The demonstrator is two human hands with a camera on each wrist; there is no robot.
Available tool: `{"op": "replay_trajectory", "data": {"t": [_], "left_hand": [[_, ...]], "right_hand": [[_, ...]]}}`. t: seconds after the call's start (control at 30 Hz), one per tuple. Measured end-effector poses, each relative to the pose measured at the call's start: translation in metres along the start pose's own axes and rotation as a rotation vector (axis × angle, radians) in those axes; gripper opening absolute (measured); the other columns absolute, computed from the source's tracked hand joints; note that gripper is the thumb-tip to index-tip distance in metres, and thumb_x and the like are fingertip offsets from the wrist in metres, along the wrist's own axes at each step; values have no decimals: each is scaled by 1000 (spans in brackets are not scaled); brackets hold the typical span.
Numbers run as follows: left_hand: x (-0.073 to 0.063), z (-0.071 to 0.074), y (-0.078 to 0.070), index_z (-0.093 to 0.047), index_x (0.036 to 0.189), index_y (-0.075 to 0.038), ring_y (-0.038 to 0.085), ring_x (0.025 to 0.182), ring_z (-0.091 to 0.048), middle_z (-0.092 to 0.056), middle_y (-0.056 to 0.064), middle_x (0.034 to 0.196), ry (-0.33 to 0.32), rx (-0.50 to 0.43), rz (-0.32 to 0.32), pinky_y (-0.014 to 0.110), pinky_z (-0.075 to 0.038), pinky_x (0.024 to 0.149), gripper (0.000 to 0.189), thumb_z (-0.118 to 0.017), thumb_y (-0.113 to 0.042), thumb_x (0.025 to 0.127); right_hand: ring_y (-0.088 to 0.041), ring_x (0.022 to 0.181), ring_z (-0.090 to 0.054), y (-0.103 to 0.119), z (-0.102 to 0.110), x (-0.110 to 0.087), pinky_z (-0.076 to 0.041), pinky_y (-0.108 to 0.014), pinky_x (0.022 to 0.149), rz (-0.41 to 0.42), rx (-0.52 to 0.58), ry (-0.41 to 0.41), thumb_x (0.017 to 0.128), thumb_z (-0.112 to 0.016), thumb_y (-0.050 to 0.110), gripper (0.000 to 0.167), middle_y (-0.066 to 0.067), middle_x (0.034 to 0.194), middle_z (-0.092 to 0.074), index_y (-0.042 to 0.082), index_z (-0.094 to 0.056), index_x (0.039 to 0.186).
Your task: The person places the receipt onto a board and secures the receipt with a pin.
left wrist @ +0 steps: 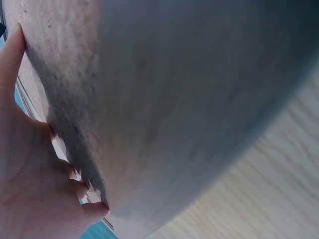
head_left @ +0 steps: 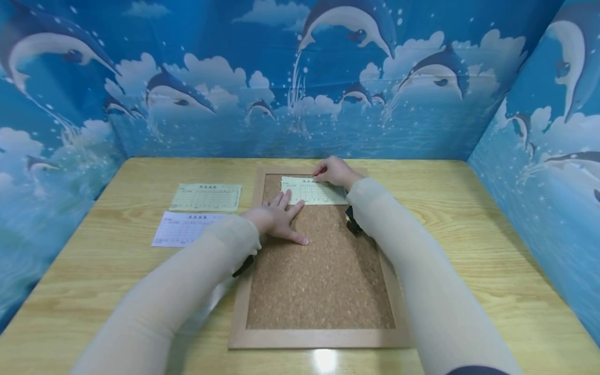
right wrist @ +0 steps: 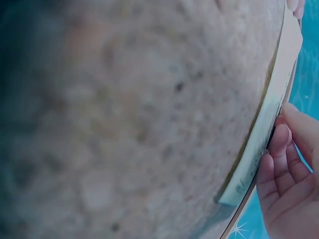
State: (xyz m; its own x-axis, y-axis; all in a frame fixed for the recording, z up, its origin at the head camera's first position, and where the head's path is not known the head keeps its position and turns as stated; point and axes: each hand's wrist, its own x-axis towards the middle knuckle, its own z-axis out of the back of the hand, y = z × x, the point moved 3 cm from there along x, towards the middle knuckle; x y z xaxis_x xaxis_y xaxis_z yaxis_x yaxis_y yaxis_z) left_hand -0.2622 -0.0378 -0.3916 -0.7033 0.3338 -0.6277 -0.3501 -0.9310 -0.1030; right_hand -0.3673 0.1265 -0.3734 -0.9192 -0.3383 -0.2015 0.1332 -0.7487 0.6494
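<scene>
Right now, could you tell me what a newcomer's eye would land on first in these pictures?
Probably the cork board lying mid-table, with the left hand flat on it and the right hand touching a pale form at its top edge. Two more forms lie on the wooden table to its left, below the dolphin-printed walls.

I am looking down at a light wooden table (head_left: 469, 250) with a pale grain running across it, and a small bright glare of overhead light sits on its near edge (head_left: 324, 359). Three upright panels box the table in: a back wall (head_left: 262, 78), a left wall (head_left: 42, 156) and a right wall (head_left: 553, 156). All three carry the same print (leaping dolphins, white clouds, splashing sea) in strong blues. The panels meet at the back corners.
</scene>
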Motion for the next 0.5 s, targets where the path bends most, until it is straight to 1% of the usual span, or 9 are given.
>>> {"op": "replay_trajectory", "data": {"t": [0.1,0.27,0.5], "left_hand": [[-1,0,0,19,144,-34,27,135,26,33,6,147,1,1,5,51,-2,111,111,-44,-84,68],[-3,1,-2,19,145,-34,27,136,25,33,7,148,0,16,9,52,-2,110,108,-44,-82,70],[-5,2,-3,19,145,-34,27,136,24,32,7,148,-2,22,6,52,-3,110,109,-43,-83,70]], "right_hand": [[-22,86,-58,1,0,0,-48,-35,73,1,-9,1,89,-65,14,16,-9,103,-63,6,-68,102],[-21,86,-59,1,0,1,-48,-34,73,14,-58,-2,88,-65,14,15,-10,101,-64,6,-69,101],[-21,89,-59,-2,0,0,-49,-34,75,12,-43,8,88,-66,14,17,-10,104,-63,7,-68,104]]}}
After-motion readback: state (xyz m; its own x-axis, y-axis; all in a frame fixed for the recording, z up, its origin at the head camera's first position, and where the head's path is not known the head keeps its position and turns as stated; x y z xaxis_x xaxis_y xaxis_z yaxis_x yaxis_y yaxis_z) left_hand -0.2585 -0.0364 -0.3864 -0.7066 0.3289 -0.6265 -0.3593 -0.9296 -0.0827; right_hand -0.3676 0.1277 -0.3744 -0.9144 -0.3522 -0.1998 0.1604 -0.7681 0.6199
